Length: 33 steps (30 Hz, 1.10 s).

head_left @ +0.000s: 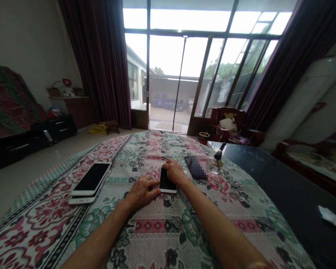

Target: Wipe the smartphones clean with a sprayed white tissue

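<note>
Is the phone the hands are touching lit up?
Dark. The phone's screen shows black beside the right hand; whether it's switched off, I cannot tell.

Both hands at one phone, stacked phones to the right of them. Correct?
Not quite: the stacked phones lie to the left of the hands, as the head view shows. The left hand and right hand are indeed both at one phone.
</note>
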Motion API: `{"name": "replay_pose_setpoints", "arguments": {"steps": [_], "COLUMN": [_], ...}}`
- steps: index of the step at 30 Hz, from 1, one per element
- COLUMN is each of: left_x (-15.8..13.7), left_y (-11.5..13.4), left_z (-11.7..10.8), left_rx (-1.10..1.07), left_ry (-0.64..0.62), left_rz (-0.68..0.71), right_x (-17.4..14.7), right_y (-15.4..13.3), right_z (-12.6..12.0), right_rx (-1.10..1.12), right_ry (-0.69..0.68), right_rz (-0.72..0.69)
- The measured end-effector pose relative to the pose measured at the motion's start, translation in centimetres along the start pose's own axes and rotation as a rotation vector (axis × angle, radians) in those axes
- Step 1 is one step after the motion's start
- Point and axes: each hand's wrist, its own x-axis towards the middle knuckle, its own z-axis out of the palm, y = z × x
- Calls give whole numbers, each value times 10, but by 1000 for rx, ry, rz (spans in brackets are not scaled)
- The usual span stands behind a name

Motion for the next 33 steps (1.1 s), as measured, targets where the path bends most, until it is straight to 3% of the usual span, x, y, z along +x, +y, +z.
{"name": "replay_pose_setpoints", "arguments": {"steps": [14,19,24,33], "left_x": [0,0,0,0], "left_y": [-7,-9,-7,-8], "left_z": [4,7,6,8], "left_rx": [-31,-58,-50,-26], "left_ry": [13,34,33,54], "left_rz": [8,5,14,16], "right_x": [-82,-95,-77,-7], "right_y": [-22,-25,-17,3], "right_z": [-19,-20,-17,-2], "right_rx": [137,163,164,56], "right_ry": [25,1,6,4], "right_rz": [-162,-187,-146,0]}}
